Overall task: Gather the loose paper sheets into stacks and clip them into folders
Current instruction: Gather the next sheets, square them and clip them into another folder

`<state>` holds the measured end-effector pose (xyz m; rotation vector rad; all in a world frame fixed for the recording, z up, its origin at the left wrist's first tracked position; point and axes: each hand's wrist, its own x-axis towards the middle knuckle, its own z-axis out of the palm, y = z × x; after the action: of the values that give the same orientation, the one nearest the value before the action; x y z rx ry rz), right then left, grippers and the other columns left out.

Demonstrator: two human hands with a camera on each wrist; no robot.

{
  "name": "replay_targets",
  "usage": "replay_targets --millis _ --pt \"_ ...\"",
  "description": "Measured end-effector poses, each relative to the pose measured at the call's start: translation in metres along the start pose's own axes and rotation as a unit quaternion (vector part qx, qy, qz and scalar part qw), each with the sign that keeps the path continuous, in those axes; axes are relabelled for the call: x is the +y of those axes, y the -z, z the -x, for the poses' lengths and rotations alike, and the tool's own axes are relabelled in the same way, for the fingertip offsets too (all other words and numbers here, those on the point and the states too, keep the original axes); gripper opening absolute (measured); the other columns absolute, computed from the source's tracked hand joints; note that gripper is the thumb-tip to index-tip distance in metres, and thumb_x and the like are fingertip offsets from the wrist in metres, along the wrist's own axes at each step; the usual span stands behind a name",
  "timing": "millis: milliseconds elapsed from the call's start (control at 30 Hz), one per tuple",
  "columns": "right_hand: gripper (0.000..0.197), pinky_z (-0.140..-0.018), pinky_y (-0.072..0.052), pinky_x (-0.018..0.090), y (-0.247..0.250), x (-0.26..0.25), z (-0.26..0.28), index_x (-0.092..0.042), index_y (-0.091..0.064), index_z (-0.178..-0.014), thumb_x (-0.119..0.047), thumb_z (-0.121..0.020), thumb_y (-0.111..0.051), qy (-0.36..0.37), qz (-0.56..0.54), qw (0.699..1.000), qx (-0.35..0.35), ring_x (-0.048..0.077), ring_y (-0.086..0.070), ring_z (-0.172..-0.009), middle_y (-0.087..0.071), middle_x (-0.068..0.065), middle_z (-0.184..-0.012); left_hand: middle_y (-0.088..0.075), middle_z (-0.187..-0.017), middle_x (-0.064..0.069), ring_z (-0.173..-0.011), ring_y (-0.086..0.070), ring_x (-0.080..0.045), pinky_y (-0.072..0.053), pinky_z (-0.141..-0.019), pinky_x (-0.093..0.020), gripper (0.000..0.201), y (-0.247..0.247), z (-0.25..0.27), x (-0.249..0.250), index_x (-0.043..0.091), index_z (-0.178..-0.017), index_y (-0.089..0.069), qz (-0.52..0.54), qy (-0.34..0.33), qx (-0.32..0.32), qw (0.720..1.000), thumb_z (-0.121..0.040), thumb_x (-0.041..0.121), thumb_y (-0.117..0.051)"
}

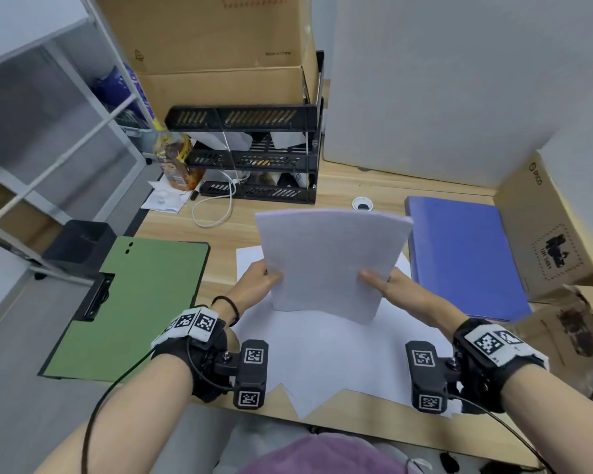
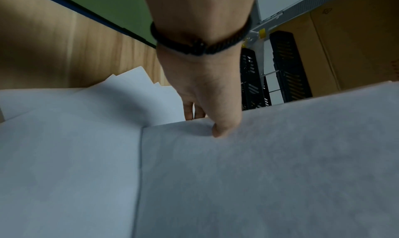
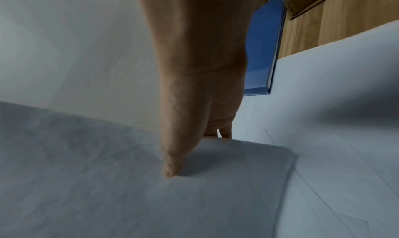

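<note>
Bare worktop [image 1: 220,230] shows as a strip between the green clipboard [image 1: 141,302] at the frame's left and the loose sheets [image 1: 326,354] at its centre, and as another band behind the raised paper stack [image 1: 329,258]. At upper centre, the black tray rack [image 1: 254,159] and white cable [image 1: 220,206] close off the back. At the right, the blue folder [image 1: 466,254] and cardboard box [image 1: 555,234] fill the edge.

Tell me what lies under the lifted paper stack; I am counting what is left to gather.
Under the stack loose white sheets lie overlapping on the desk. Their number and whatever they cover cannot be seen.
</note>
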<state>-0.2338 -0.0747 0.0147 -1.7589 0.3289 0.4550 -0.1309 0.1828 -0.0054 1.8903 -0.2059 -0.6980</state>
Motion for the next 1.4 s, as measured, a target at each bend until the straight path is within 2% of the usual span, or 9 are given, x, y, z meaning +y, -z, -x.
replay_targets --millis 167,333,667,833,1033,1133,1233,1333,1400 --pt "0.039 -0.101 -0.050 0.040 -0.011 -0.032 -0.016 -0.026 -0.057 -0.129 -0.047 -0.097 -0.047 0.003 0.005 1.000 0.008 0.010 -0.066 -0.109 -0.069 -0.009 -0.120 -0.066 -0.115 -0.012 -0.104 -0.064 -0.024 -0.051 -0.090 -0.033 0.026 0.025 -0.008 -0.003 0.007 -0.115 -0.059 0.014 -0.017 0.055 0.998 -0.094 0.007 -0.043" --pt "0.033 -0.096 -0.053 0.047 -0.044 -0.057 -0.034 -0.032 -0.054 -0.126 -0.038 -0.094 -0.058 -0.005 -0.015 0.998 -0.054 0.015 -0.068 -0.106 -0.071 -0.008 -0.117 -0.066 -0.109 -0.002 -0.099 -0.063 -0.018 -0.051 -0.075 -0.018 0.031 0.055 0.000 -0.018 0.012 -0.115 -0.059 0.081 0.015 0.077 0.994 -0.093 -0.001 -0.042" --pt "0.028 -0.073 -0.055 0.029 -0.166 -0.090 -0.107 -0.034 -0.052 -0.126 -0.034 -0.098 -0.051 -0.079 0.066 0.978 -0.183 0.014 -0.068 -0.104 -0.070 -0.009 -0.116 -0.064 -0.111 -0.009 -0.096 -0.060 -0.022 -0.049 -0.085 -0.034 0.030 0.159 0.043 -0.104 0.008 -0.117 -0.057 0.127 0.154 0.133 0.971 -0.093 0.001 -0.041" --pt "0.026 -0.063 -0.054 0.024 -0.221 -0.074 -0.142 -0.024 -0.058 -0.124 -0.028 -0.100 -0.049 -0.130 0.071 0.972 -0.182 0.015 -0.070 -0.094 -0.072 -0.002 -0.109 -0.060 -0.102 0.001 -0.091 -0.055 -0.002 -0.041 -0.074 -0.011 0.026 0.205 0.057 -0.141 0.013 -0.109 -0.063 0.064 0.188 0.172 0.965 -0.094 0.002 -0.044" --pt "0.032 -0.067 -0.059 0.029 -0.259 -0.052 -0.172 -0.015 -0.056 -0.128 -0.028 -0.100 -0.051 -0.187 0.004 0.971 -0.149 0.014 -0.072 -0.093 -0.072 0.000 -0.110 -0.056 -0.132 -0.004 -0.126 -0.047 -0.026 -0.032 -0.108 -0.034 0.052 0.262 0.059 -0.197 0.020 -0.127 -0.058 -0.131 0.232 0.301 0.916 -0.078 0.004 -0.053" --pt "0.030 -0.073 -0.059 0.042 -0.271 -0.048 -0.184 -0.011 -0.058 -0.125 -0.027 -0.100 -0.051 -0.193 -0.027 0.970 -0.144 0.017 -0.073 -0.087 -0.074 0.001 -0.104 -0.054 -0.132 -0.003 -0.120 -0.050 -0.028 -0.042 -0.101 -0.035 0.064 0.271 0.056 -0.212 0.025 -0.139 -0.045 -0.099 0.265 0.284 0.916 -0.076 0.012 -0.052" --pt "0.031 -0.058 -0.052 0.032 -0.280 -0.047 -0.192 -0.005 -0.058 -0.122 -0.024 -0.099 -0.052 -0.196 -0.033 0.973 -0.115 0.017 -0.072 -0.074 -0.073 0.003 -0.093 -0.058 -0.126 -0.005 -0.116 -0.053 -0.029 -0.044 -0.098 -0.046 0.058 0.270 0.054 -0.217 0.029 -0.133 -0.047 -0.113 0.280 0.314 0.900 -0.076 0.025 -0.057" --pt "0.033 -0.073 -0.059 0.039 -0.281 -0.039 -0.194 -0.009 -0.056 -0.127 -0.023 -0.097 -0.052 -0.199 -0.037 0.976 -0.083 0.023 -0.071 -0.091 -0.072 0.007 -0.108 -0.061 -0.117 -0.005 -0.109 -0.056 -0.027 -0.046 -0.095 -0.044 0.045 0.268 0.056 -0.214 0.025 -0.122 -0.053 -0.074 0.275 0.365 0.886 -0.080 0.038 -0.061" --pt "0.030 -0.067 -0.059 0.033 -0.277 -0.036 -0.192 -0.014 -0.056 -0.127 -0.021 -0.098 -0.052 -0.196 -0.051 0.976 -0.083 0.024 -0.070 -0.096 -0.071 0.006 -0.113 -0.061 -0.105 -0.003 -0.102 -0.057 -0.026 -0.047 -0.088 -0.038 0.033 0.267 0.059 -0.213 0.020 -0.115 -0.057 -0.054 0.273 0.358 0.891 -0.088 0.038 -0.057"
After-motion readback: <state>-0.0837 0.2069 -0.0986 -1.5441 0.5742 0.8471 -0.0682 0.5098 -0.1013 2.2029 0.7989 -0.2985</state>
